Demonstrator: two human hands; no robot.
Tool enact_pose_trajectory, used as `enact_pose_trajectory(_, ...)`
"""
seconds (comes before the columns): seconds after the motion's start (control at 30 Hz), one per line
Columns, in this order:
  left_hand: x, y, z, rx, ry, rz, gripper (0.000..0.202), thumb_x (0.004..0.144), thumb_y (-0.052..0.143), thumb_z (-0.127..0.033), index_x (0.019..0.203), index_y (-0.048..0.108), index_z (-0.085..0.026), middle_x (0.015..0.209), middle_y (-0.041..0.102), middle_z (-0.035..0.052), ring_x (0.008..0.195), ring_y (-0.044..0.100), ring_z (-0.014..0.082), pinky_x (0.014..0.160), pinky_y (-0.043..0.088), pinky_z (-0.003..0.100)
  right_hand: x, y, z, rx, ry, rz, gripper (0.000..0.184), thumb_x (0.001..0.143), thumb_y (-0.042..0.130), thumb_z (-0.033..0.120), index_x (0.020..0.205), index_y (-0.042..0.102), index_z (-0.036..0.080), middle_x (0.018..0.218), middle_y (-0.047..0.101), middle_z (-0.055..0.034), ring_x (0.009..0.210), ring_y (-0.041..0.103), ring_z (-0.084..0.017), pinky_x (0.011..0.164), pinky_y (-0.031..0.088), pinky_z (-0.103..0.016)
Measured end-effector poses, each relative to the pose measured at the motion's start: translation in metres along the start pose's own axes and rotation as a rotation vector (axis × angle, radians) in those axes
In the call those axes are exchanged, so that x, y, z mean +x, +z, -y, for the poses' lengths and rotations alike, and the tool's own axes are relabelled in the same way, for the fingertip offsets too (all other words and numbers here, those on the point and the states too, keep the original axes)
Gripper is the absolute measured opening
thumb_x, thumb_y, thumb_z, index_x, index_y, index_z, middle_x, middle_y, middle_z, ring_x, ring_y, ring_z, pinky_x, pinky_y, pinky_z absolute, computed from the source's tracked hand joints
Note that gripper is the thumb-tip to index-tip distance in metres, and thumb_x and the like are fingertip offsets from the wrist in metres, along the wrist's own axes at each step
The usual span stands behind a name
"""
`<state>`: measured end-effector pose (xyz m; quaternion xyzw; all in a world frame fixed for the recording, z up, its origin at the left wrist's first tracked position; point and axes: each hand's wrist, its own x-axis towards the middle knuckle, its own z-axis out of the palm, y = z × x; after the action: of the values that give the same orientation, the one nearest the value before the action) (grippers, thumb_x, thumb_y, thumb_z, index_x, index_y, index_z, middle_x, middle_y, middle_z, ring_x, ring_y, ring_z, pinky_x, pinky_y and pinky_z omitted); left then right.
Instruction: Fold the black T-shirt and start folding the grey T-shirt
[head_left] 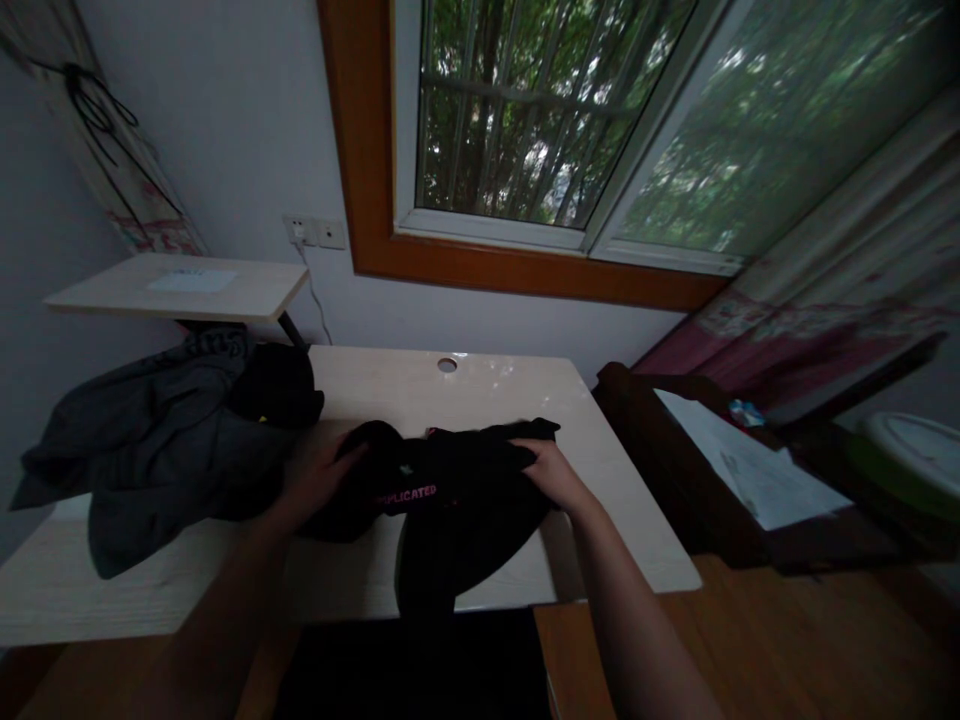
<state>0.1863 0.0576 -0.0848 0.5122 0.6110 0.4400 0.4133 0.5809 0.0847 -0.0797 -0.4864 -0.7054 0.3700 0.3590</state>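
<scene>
Both hands are down on a black garment (457, 500) with pink lettering: the left hand (319, 478) lies flat on its left side, and the right hand (551, 470) is clenched around a bunch of fabric at the right edge. The garment sits at the front-middle of the pale wooden desk (480, 385), part of it drooping over the near edge. A heap of grey clothes (150, 450) is piled on the desk's left end, right beside that left hand.

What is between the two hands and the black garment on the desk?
Nothing visible. The left hand and the right hand both rest directly on the black garment. The grey clothes lie apart, further left.
</scene>
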Motion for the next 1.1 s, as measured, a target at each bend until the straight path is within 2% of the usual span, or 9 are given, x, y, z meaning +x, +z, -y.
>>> enact_pose_trajectory(0.1, 0.011, -0.029, -0.011, 0.140, 0.128, -0.094, 0.035, 0.077, 0.060, -0.039, 0.106, 0.074, -0.024, 0.108, 0.076, 0.0044, 0.105, 0.069, 0.0291, 0.099, 0.053, 0.042, -0.007, -0.027, 0.013, 0.044, 0.015, -0.316, 0.013, 0.071, 0.065, 0.029, 0.073, 0.075, 0.021, 0.070, 0.070, 0.0000, 0.070, 0.064, -0.021, 0.068, 0.051, -0.031)
enact_pose_trajectory(0.2, 0.018, -0.047, -0.028, 0.316, 0.184, -0.190, 0.031, 0.075, 0.058, -0.034, 0.100, 0.075, -0.026, 0.100, 0.076, 0.0025, 0.099, 0.069, 0.0279, 0.095, 0.053, 0.039, -0.005, -0.045, 0.030, 0.087, -0.021, -0.560, 0.011, 0.073, 0.065, 0.028, 0.067, 0.067, 0.020, 0.061, 0.057, 0.0041, 0.061, 0.052, -0.014, 0.057, 0.039, -0.025)
enact_pose_trajectory(0.33, 0.020, -0.044, -0.045, 0.381, 0.193, -0.212, 0.030, 0.078, 0.061, -0.041, 0.101, 0.074, -0.027, 0.097, 0.076, 0.0021, 0.094, 0.069, 0.0270, 0.089, 0.053, 0.036, 0.007, -0.049, 0.045, 0.158, -0.018, -0.744, 0.016, 0.078, 0.065, 0.035, 0.077, 0.068, 0.019, 0.071, 0.062, 0.0025, 0.070, 0.057, -0.016, 0.066, 0.045, -0.025)
enact_pose_trajectory(0.43, 0.021, -0.034, -0.041, 0.375, 0.193, -0.086, 0.036, 0.084, 0.058, -0.051, 0.105, 0.073, -0.025, 0.104, 0.076, 0.0040, 0.099, 0.069, 0.0279, 0.096, 0.051, 0.039, 0.013, -0.047, 0.043, 0.176, 0.076, -0.810, 0.029, 0.086, 0.058, 0.043, 0.093, 0.072, 0.019, 0.092, 0.072, -0.0036, 0.092, 0.065, -0.023, 0.082, 0.051, -0.032)
enact_pose_trajectory(0.57, 0.020, -0.020, -0.021, 0.353, 0.182, 0.097, 0.050, 0.087, 0.055, -0.058, 0.119, 0.069, -0.022, 0.119, 0.073, 0.0096, 0.112, 0.067, 0.0306, 0.106, 0.048, 0.044, 0.012, -0.043, 0.023, 0.156, 0.161, -0.717, 0.035, 0.091, 0.053, 0.046, 0.103, 0.075, 0.020, 0.110, 0.075, -0.0085, 0.115, 0.063, -0.029, 0.101, 0.049, -0.039)
enact_pose_trajectory(0.7, 0.006, -0.001, -0.003, 0.360, 0.240, 0.266, 0.078, 0.081, 0.070, -0.055, 0.148, 0.049, -0.021, 0.147, 0.057, 0.0158, 0.132, 0.057, 0.0336, 0.113, 0.042, 0.050, 0.005, -0.034, -0.002, 0.197, 0.268, -0.533, 0.043, 0.093, 0.052, 0.056, 0.109, 0.076, 0.023, 0.116, 0.076, -0.0089, 0.126, 0.061, -0.031, 0.114, 0.043, -0.046)
enact_pose_trajectory(0.83, -0.008, 0.025, 0.010, 0.456, 0.332, 0.386, 0.105, 0.069, 0.084, -0.047, 0.158, 0.034, -0.023, 0.155, 0.047, 0.0187, 0.141, 0.046, 0.0378, 0.117, 0.036, 0.056, -0.007, -0.016, -0.018, 0.140, 0.269, -0.277, 0.059, 0.078, 0.077, 0.058, 0.126, 0.070, 0.024, 0.124, 0.074, -0.0089, 0.131, 0.059, -0.032, 0.121, 0.036, -0.052)
enact_pose_trajectory(0.93, -0.014, 0.047, 0.018, 0.537, 0.402, 0.392, 0.107, 0.068, 0.086, -0.039, 0.159, 0.032, -0.023, 0.153, 0.048, 0.0188, 0.139, 0.047, 0.0378, 0.115, 0.037, 0.056, -0.017, -0.002, -0.028, 0.080, 0.241, -0.155, 0.075, 0.071, 0.085, 0.055, 0.136, 0.064, 0.024, 0.131, 0.071, -0.0090, 0.133, 0.059, -0.031, 0.123, 0.034, -0.051)
enact_pose_trajectory(1.1, -0.018, 0.073, 0.026, 0.556, 0.496, 0.369, 0.090, 0.080, 0.076, -0.034, 0.159, 0.033, -0.027, 0.146, 0.054, 0.0151, 0.134, 0.050, 0.0349, 0.114, 0.039, 0.055, -0.025, 0.018, -0.039, 0.058, 0.240, -0.198, 0.069, 0.075, 0.079, 0.056, 0.135, 0.066, 0.023, 0.134, 0.069, -0.0093, 0.141, 0.051, -0.031, 0.126, 0.029, -0.050)
